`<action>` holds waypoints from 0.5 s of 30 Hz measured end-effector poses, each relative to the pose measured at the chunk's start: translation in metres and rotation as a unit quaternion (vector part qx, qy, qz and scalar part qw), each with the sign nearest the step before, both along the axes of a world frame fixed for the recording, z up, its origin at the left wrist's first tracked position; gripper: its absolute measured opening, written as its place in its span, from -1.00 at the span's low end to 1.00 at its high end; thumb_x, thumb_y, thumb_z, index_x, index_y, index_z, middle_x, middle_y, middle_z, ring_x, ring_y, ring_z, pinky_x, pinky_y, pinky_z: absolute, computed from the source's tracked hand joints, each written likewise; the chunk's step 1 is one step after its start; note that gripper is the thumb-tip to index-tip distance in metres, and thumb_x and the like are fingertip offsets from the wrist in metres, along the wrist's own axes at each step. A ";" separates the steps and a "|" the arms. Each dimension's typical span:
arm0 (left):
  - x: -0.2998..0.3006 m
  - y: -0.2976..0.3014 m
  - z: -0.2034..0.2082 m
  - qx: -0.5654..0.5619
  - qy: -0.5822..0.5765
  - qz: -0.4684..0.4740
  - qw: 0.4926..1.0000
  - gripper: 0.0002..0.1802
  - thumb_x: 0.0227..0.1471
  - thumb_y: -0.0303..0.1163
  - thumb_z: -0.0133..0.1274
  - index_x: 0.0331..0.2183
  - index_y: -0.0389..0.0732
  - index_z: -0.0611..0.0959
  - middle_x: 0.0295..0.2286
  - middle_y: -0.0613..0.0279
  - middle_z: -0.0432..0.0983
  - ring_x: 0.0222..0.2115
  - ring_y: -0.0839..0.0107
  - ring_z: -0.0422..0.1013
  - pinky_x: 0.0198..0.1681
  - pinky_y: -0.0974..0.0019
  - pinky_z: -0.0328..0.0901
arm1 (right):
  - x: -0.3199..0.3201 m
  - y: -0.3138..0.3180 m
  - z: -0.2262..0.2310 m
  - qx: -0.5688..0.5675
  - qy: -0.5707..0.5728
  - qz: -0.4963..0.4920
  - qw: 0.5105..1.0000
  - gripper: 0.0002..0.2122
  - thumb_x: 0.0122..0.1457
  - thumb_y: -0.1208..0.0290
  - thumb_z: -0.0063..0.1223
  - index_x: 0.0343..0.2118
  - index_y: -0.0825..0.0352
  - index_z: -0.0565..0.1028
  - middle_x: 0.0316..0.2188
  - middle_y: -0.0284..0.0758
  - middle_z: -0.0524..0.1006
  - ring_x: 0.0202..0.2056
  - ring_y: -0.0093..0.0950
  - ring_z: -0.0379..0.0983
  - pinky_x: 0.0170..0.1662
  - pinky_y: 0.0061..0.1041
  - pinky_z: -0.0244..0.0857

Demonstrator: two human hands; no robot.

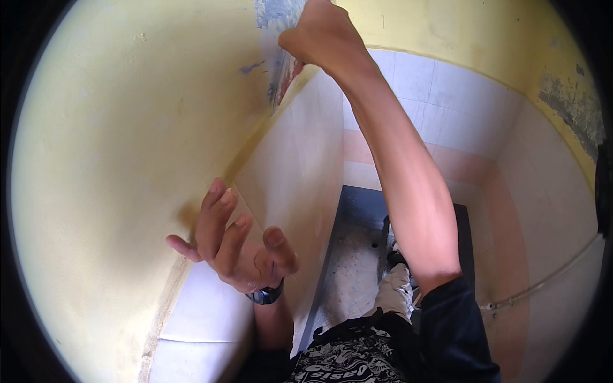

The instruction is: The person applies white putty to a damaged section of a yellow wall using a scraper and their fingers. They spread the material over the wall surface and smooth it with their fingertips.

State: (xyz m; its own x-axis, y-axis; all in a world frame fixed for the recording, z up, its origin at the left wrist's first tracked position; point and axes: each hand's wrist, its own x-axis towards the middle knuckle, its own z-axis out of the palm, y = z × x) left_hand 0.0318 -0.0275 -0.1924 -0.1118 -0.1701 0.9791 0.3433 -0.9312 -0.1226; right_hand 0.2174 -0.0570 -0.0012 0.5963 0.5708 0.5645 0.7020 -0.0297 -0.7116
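Observation:
At the top of the head view my right hand (324,37) is raised to the yellow wall (128,127) and closed in a fist. Whatever it grips is hidden by the fingers. A reddish-brown strip (291,82) shows just under the fist; I cannot tell if it is a tool or bare wall. Beside the fist is a grey patch (271,14) where the paint has come off. Lower down, my left hand (237,249) is held up near the wall with loosely curled fingers spread apart and nothing in it. A dark watch (267,293) circles that wrist.
White tiles (294,159) with a pinkish band (361,147) line the lower walls. Another peeled grey patch (568,108) marks the right wall. A thin hose or pipe (543,281) runs along the right side. Below is a grey floor (351,262) with dark edging, where my legs show.

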 end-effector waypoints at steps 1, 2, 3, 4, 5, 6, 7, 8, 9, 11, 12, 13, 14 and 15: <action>-0.001 -0.002 0.000 0.007 -0.003 -0.012 1.000 -0.67 0.23 -0.23 -0.02 -0.05 -0.21 0.47 -0.07 -0.10 0.57 -0.02 -0.04 0.54 0.43 -0.17 -0.33 | -0.005 0.006 0.005 0.035 -0.063 -0.020 0.997 -0.09 -0.03 0.59 0.03 0.27 0.87 -0.28 -0.24 0.29 0.57 -0.19 -0.06 0.64 -0.11 -0.34 0.55; -0.003 -0.003 0.000 0.014 -0.006 -0.024 1.000 -0.67 0.23 -0.24 -0.02 -0.06 -0.22 0.46 -0.07 -0.11 0.57 -0.02 -0.03 0.54 0.42 -0.17 -0.28 | -0.008 0.011 0.009 0.070 -0.126 -0.039 0.989 -0.10 -0.01 0.59 0.03 0.26 0.89 -0.29 -0.22 0.31 0.57 -0.18 -0.06 0.64 -0.09 -0.35 0.55; -0.003 -0.003 0.000 0.014 -0.005 -0.024 1.000 -0.67 0.23 -0.24 -0.02 -0.06 -0.22 0.46 -0.07 -0.11 0.57 -0.02 -0.03 0.54 0.42 -0.17 -0.28 | -0.013 0.016 0.015 0.070 -0.124 -0.039 0.989 -0.10 -0.01 0.59 0.03 0.26 0.89 -0.29 -0.22 0.31 0.57 -0.18 -0.06 0.64 -0.09 -0.35 0.55; -0.004 -0.002 -0.001 0.023 -0.019 -0.041 0.999 -0.68 0.22 -0.26 -0.02 -0.06 -0.23 0.46 -0.08 -0.12 0.57 -0.03 -0.01 0.54 0.42 -0.17 -0.25 | -0.017 0.020 0.021 0.043 -0.100 -0.022 0.994 -0.11 0.01 0.59 0.04 0.26 0.90 -0.28 -0.20 0.31 0.56 -0.16 -0.07 0.63 -0.07 -0.36 0.55; -0.008 0.000 0.000 0.032 -0.035 -0.057 0.997 -0.69 0.22 -0.28 -0.02 -0.06 -0.23 0.46 -0.08 -0.12 0.56 -0.04 0.00 0.54 0.42 -0.16 -0.22 | -0.024 0.023 0.031 0.015 -0.076 -0.004 0.997 -0.12 0.03 0.59 0.06 0.25 0.91 -0.26 -0.17 0.32 0.56 -0.14 -0.07 0.63 -0.06 -0.37 0.54; -0.008 0.001 -0.003 0.031 -0.034 -0.058 0.997 -0.69 0.22 -0.28 -0.02 -0.06 -0.23 0.46 -0.08 -0.12 0.56 -0.04 0.00 0.54 0.42 -0.16 -0.22 | -0.025 0.019 0.035 0.002 -0.066 0.036 0.997 -0.14 0.04 0.59 0.07 0.26 0.90 -0.23 -0.15 0.30 0.56 -0.12 -0.07 0.62 -0.02 -0.37 0.53; -0.010 0.002 -0.004 0.032 -0.036 -0.059 0.997 -0.69 0.22 -0.28 -0.02 -0.06 -0.23 0.46 -0.08 -0.12 0.56 -0.04 0.01 0.54 0.42 -0.15 -0.22 | -0.026 0.011 0.041 -0.012 -0.054 0.074 0.996 -0.16 0.06 0.59 0.07 0.26 0.89 -0.19 -0.13 0.28 0.56 -0.09 -0.06 0.61 0.01 -0.37 0.51; -0.012 0.003 -0.006 0.033 -0.039 -0.060 0.997 -0.69 0.22 -0.29 -0.01 -0.06 -0.23 0.45 -0.08 -0.12 0.56 -0.04 0.01 0.54 0.43 -0.14 -0.21 | -0.034 0.009 0.045 0.017 -0.081 0.031 0.996 -0.17 0.06 0.59 0.08 0.27 0.88 -0.16 -0.13 0.25 0.57 -0.08 -0.08 0.61 0.03 -0.37 0.50; -0.012 0.003 -0.008 0.034 -0.038 -0.062 0.997 -0.69 0.22 -0.29 -0.01 -0.06 -0.23 0.45 -0.08 -0.12 0.56 -0.04 0.01 0.54 0.43 -0.14 -0.21 | -0.038 0.003 0.050 0.045 -0.107 -0.013 0.993 -0.18 0.06 0.59 0.08 0.27 0.86 -0.13 -0.13 0.22 0.58 -0.07 -0.11 0.61 0.05 -0.37 0.49; -0.014 0.003 -0.012 0.032 -0.050 -0.068 0.996 -0.69 0.22 -0.29 0.00 -0.05 -0.23 0.45 -0.07 -0.12 0.55 -0.04 0.00 0.54 0.43 -0.15 -0.22 | -0.039 -0.015 0.061 0.006 -0.111 -0.080 0.991 -0.20 0.05 0.60 0.08 0.28 0.83 -0.10 -0.11 0.20 0.58 -0.06 -0.13 0.61 0.05 -0.37 0.49; -0.013 0.003 -0.014 0.036 -0.049 -0.069 0.996 -0.69 0.22 -0.29 0.00 -0.05 -0.23 0.45 -0.07 -0.12 0.55 -0.04 0.00 0.54 0.43 -0.15 -0.22 | -0.031 -0.028 0.064 -0.015 -0.121 -0.082 0.989 -0.19 0.06 0.59 0.08 0.29 0.83 -0.11 -0.11 0.20 0.58 -0.06 -0.13 0.61 0.05 -0.36 0.49; -0.012 0.003 -0.015 0.028 -0.061 -0.084 0.994 -0.68 0.22 -0.29 0.01 -0.05 -0.23 0.46 -0.07 -0.11 0.55 -0.04 -0.01 0.54 0.43 -0.17 -0.22 | -0.021 -0.038 0.066 -0.036 -0.130 -0.084 0.987 -0.18 0.06 0.58 0.08 0.29 0.83 -0.12 -0.10 0.20 0.57 -0.07 -0.12 0.61 0.04 -0.36 0.49; -0.008 0.005 -0.015 0.020 -0.073 -0.100 0.992 -0.67 0.22 -0.28 0.02 -0.04 -0.23 0.46 -0.07 -0.10 0.55 -0.04 -0.02 0.54 0.42 -0.18 -0.22 | -0.011 -0.042 0.062 -0.078 -0.156 -0.099 0.980 -0.17 0.07 0.57 0.07 0.29 0.85 -0.17 -0.10 0.23 0.56 -0.09 -0.11 0.61 0.03 -0.37 0.50; -0.004 0.009 -0.016 0.023 -0.071 -0.103 0.992 -0.67 0.22 -0.28 0.02 -0.04 -0.23 0.46 -0.07 -0.10 0.55 -0.04 -0.02 0.54 0.42 -0.18 -0.22 | 0.001 -0.038 0.055 -0.076 -0.154 -0.102 0.980 -0.17 0.07 0.57 0.07 0.29 0.85 -0.17 -0.10 0.23 0.56 -0.09 -0.11 0.61 0.03 -0.37 0.50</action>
